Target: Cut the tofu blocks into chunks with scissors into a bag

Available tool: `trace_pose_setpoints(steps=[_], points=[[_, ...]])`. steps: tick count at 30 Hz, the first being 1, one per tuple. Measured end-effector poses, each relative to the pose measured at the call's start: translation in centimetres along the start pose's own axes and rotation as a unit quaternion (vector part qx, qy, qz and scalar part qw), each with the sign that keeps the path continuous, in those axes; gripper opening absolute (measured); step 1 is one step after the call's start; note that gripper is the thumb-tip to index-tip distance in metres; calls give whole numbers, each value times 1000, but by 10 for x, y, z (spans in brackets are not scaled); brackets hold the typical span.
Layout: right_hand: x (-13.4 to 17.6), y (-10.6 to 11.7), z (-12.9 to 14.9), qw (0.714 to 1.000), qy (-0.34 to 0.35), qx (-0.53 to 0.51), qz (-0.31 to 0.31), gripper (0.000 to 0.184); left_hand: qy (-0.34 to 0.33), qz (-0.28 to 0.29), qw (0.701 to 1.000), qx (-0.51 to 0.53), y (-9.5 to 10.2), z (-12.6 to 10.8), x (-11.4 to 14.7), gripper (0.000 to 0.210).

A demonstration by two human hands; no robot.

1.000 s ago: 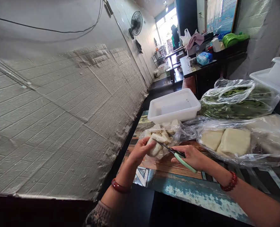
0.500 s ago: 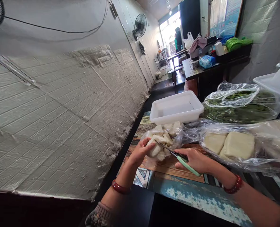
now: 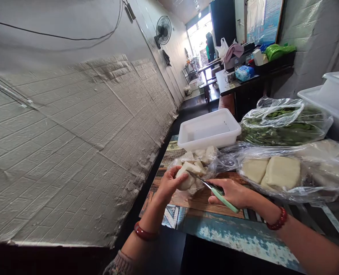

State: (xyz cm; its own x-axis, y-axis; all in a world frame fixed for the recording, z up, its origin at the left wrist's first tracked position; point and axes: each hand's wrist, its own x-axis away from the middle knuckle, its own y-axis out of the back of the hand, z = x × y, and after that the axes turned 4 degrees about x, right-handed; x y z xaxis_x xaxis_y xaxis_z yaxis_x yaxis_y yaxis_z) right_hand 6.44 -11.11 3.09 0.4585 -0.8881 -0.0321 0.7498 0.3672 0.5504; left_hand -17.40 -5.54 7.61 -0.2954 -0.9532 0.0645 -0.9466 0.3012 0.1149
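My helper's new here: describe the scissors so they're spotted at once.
Find the plank-patterned table, then the open white tub on it. Nearer the camera, the right hand grips the scissors, pointing toward the left hand. Their pale green handle sets them apart from the whitish pieces beside them.

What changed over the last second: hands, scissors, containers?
No clear change beyond a slight camera shift; nothing visibly taken hold of or let go. Left hand still holds the pale block; right hand still holds the scissors, blades at the block. White tub and bag of greens stay put.
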Motion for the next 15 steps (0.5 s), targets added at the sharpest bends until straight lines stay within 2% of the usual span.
trace_pose_setpoints(steps=[5,10,15], points=[[1,1,2,1000,-8,-8,14,50,-4,8,1000,-1,1,-4,4,38],[0,-3,2,1000,10,-21,-12,59,9,46,999,-5,-7,-4,6,35],[-4,-6,-4,999,11,-25,-26,46,29,59,998,18,-9,0,0,36]])
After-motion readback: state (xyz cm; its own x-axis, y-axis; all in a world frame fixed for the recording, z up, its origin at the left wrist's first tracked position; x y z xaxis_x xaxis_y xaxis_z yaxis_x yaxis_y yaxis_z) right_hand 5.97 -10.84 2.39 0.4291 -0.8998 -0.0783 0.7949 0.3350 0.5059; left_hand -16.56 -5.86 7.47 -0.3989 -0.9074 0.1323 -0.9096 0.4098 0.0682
